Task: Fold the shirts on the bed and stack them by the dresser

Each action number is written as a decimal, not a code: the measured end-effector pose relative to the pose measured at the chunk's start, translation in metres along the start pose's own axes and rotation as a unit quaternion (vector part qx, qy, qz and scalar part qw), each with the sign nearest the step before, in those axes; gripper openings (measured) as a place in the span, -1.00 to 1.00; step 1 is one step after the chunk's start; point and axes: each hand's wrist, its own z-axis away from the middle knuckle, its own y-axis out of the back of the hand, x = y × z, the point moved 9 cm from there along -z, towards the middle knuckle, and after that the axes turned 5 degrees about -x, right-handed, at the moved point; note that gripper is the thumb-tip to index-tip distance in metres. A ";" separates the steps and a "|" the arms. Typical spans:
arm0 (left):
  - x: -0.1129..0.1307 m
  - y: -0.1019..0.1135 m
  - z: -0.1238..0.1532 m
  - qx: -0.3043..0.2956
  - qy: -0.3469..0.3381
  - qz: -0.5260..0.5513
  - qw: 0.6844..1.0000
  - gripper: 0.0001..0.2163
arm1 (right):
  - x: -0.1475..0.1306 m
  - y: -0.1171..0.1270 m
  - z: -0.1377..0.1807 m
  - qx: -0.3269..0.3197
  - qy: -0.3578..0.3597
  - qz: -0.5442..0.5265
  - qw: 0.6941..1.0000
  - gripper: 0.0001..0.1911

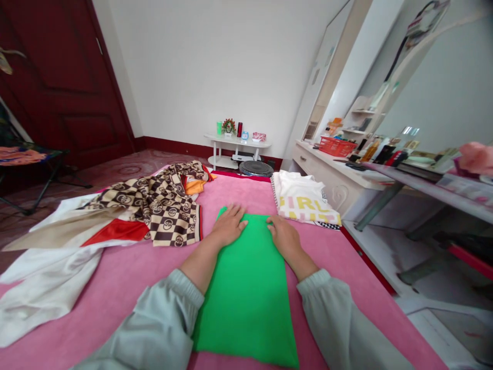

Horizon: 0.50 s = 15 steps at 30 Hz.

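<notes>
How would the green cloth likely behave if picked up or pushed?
Lifted, the green cloth would probably droop: it looks like soft fabric. It is probably light, lying thin and flat on the pink cover. That flat shape also makes rolling unlikely.

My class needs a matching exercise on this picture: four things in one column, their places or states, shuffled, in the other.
1. green cloth
2. checked garment
3. white lettered garment
4. red basket

A. right of the green cloth
B. touched by the left hand and right hand
C. on the white dresser
D. left of the green cloth

Pairs: 1-B, 2-D, 3-A, 4-C
</notes>
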 end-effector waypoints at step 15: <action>-0.008 0.018 0.122 -0.058 0.058 -0.049 0.995 -0.37 | -0.071 0.017 -0.009 -0.083 -0.027 0.191 0.978 -0.70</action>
